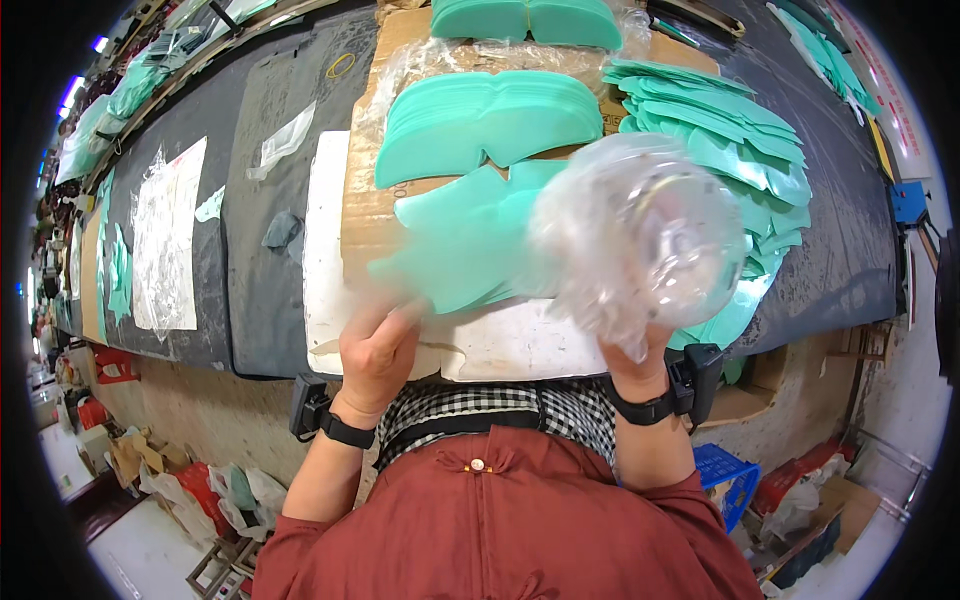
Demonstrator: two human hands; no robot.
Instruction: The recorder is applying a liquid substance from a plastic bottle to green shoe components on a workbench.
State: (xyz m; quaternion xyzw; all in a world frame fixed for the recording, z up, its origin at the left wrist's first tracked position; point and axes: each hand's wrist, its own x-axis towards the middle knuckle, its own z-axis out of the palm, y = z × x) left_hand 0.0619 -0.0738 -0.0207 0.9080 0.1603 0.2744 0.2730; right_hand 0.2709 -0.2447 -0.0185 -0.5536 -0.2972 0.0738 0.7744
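My left hand [378, 350] is at the lower left corner of a green translucent sheet [470, 240]. Its fingertips are smeared by motion, so whether they grip the sheet I cannot tell. My right hand [636, 360] is closed around a clear round plastic bottle [690, 235], its circular end upward and crumpled clear film [585, 240] about it. The bottle covers the right part of the sheet. Just beyond lies a neat stack of green curved sheets [490, 115] with a notch at the front middle.
Cardboard [362, 215] and a white board [325, 250] lie beneath the sheets. A fanned pile of green pieces [720, 115] spreads at the right, and another green stack [525, 20] sits at the far edge. Plastic scraps [283, 140] dot the dark table [260, 200] leftward.
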